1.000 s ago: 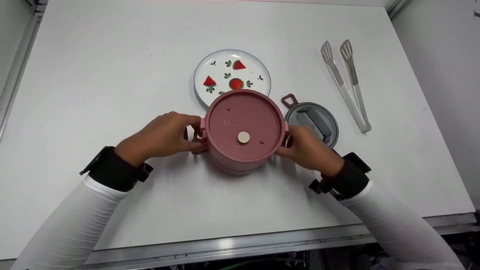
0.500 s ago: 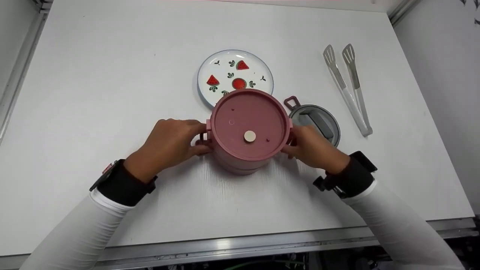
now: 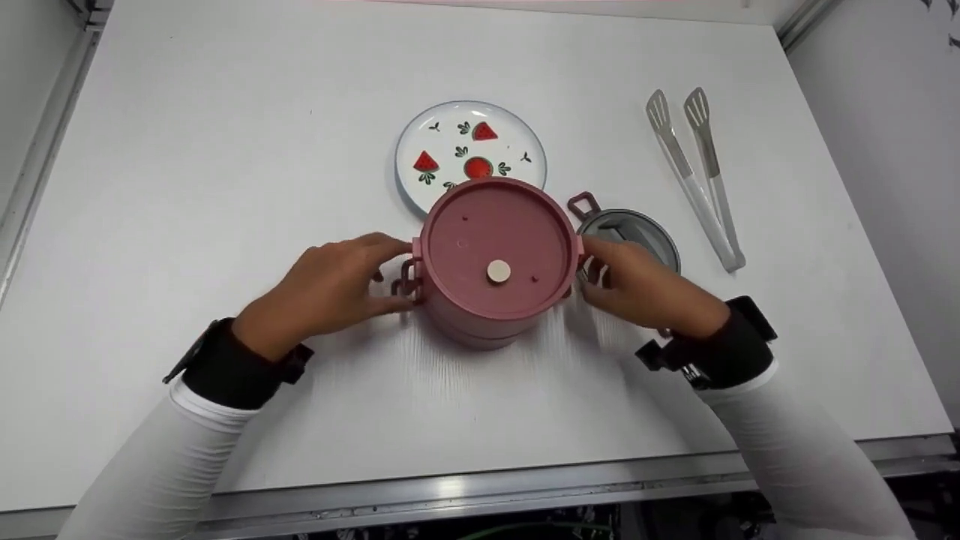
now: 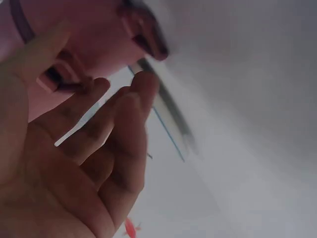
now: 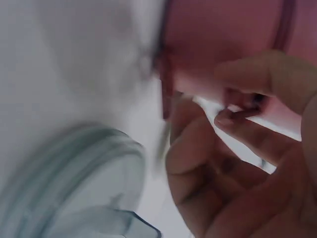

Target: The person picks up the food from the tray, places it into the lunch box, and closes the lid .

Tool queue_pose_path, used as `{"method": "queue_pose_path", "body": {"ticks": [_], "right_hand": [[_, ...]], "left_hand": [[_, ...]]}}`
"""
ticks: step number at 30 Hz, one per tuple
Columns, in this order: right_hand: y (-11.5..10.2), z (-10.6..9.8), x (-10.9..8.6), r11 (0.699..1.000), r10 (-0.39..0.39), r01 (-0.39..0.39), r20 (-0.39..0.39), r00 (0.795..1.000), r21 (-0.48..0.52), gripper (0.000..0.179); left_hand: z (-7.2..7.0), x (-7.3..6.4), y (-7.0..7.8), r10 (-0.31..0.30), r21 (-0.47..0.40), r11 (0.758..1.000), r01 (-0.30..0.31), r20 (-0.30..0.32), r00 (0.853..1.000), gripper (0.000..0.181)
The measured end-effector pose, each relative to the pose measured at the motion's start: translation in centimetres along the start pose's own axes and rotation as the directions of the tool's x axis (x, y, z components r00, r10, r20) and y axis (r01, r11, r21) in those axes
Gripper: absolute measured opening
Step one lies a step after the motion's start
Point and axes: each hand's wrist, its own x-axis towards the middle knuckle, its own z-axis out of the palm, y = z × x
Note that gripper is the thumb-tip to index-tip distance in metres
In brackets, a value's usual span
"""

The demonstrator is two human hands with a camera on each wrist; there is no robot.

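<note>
A dusky pink round lunch box (image 3: 484, 319) with a cream knob on its lid (image 3: 480, 232) stands upright in front of the plate. My left hand (image 3: 326, 289) is at its left side, thumb and index spread about the clip (image 4: 64, 77) and loop handle (image 4: 143, 32). The thumb overlaps the box wall in the left wrist view; the other fingers are loosely bent. On the opposite side, my right hand (image 3: 637, 285) touches the right clip (image 5: 245, 106) with the index fingertip, its thumb lying over the wall. Neither hand wraps round the box.
A white plate (image 3: 517, 139) with watermelon pictures lies partly behind the lunch box. To the right is a grey round lidded dish (image 3: 652, 232) with a pink loop, partly covered by my right hand. Metal tongs (image 3: 709, 202) lie spread farther right on the white table (image 3: 225, 150).
Both hands have loosened from the side handles, the right one drawing slightly outward. The lunch box, plate, dish and tongs keep their places relative to one another; the view shifted a little.
</note>
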Motion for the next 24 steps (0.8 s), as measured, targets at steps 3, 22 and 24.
{"method": "queue_pose_path", "body": {"ticks": [3,22,24], "right_hand": [[-0.4,0.2,0.5,0.969,0.042,0.001,-0.171,0.984,0.246,0.048],[-1.6,6.4,3.2,0.559,-0.054,0.373,-0.416,0.908,0.741,0.057],[-1.7,6.5,3.1,0.552,-0.067,0.372,-0.405,0.912,0.746,0.058]], "left_hand": [[-0.7,0.5,0.1,-0.032,-0.213,0.977,0.023,-0.037,0.999,0.051],[5.4,4.3,3.4,-0.019,-0.838,0.451,-0.309,-0.355,0.935,0.057],[5.6,4.0,3.5,-0.031,-0.836,0.453,-0.309,-0.362,0.932,0.059]]}}
